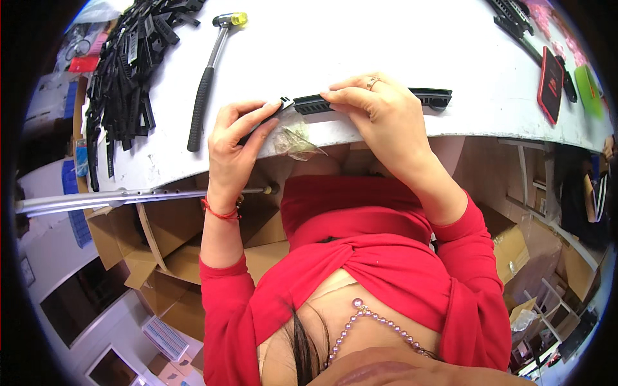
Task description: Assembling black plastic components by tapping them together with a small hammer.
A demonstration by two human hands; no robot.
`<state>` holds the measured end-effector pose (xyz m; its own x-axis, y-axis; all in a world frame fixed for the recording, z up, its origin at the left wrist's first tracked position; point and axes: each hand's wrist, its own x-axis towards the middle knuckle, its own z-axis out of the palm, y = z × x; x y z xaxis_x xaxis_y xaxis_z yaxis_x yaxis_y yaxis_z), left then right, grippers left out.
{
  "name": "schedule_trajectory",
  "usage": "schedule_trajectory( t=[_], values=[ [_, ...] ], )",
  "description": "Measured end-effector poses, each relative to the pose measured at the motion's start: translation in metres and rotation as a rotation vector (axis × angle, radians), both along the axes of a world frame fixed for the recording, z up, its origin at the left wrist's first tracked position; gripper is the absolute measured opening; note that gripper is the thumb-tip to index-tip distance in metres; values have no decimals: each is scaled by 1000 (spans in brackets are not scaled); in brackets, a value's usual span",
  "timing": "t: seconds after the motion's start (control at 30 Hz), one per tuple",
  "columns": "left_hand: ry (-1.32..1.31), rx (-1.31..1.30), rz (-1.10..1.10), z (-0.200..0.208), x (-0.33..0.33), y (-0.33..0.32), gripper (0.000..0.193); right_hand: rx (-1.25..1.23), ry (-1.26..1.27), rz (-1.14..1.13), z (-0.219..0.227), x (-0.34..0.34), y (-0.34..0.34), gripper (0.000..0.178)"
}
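Hands (389, 119) pinched closed, the left (230, 141) holds a slanting black piece (286, 102), the right (394, 116) a black strip (311, 105) running left-right.

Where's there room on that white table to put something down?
The biggest bare patch of the table lies beyond the black strip, between the hammer and the phone. A smaller bit is free between the black strip's right end and phone. Crowded: the left, with its heap of black parts, and the far right, around the phone and green thing.

Between the hands (241, 138), black plastic strip (311, 105); beside them, glossy clear-film bag (291, 137); leftward, hammer (207, 83) with shiny metal shaft (218, 48).
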<state>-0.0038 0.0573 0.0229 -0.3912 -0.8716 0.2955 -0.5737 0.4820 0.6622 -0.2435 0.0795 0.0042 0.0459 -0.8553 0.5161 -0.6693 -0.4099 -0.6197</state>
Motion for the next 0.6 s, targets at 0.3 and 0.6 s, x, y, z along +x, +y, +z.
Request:
schedule_trajectory(
  t=[0.3, 0.6],
  values=[
    [54, 187, 52, 8, 1, -3, 37, 31, 67, 2, 9, 0, 1, 14],
    [185, 416, 120, 20, 11, -15, 29, 86, 75, 13, 8, 10, -12, 13]
  ],
)
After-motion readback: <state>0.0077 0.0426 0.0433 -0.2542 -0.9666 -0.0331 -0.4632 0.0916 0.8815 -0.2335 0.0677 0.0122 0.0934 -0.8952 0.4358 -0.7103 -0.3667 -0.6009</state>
